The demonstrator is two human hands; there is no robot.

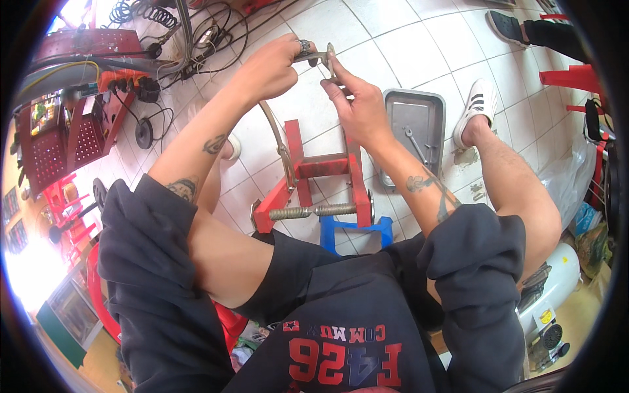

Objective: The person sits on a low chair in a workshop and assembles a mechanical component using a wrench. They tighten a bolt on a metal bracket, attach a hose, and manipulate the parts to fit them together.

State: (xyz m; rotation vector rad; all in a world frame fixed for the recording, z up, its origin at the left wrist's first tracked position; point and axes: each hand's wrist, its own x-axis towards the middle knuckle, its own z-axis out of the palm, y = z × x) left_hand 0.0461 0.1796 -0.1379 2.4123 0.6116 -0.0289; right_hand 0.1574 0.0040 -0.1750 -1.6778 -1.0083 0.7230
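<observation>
Beyond the red stand, both my arms stretch forward over the tiled floor. My left hand (275, 65) is closed on one end of a dark metal piece with a bent, bracket-like shape (317, 57). Its far end lies between the thumb and fingers of my right hand (357, 101), which pinch it near a short upright tip. The exact kind of the piece cannot be made out. Between my knees stands the red metal stand (324, 167) with a threaded rod (291, 213) across its near end. A curved metal bar (278, 134) rises from the stand toward my left wrist.
Right of the stand lies a grey tray (440, 111) with a wrench (415, 145) in it. A low blue stool (356, 227) is close to me. Cables (216, 33) and a dark red perforated rack (65, 131) stand left. Another person's shoe (506, 27) shows far right.
</observation>
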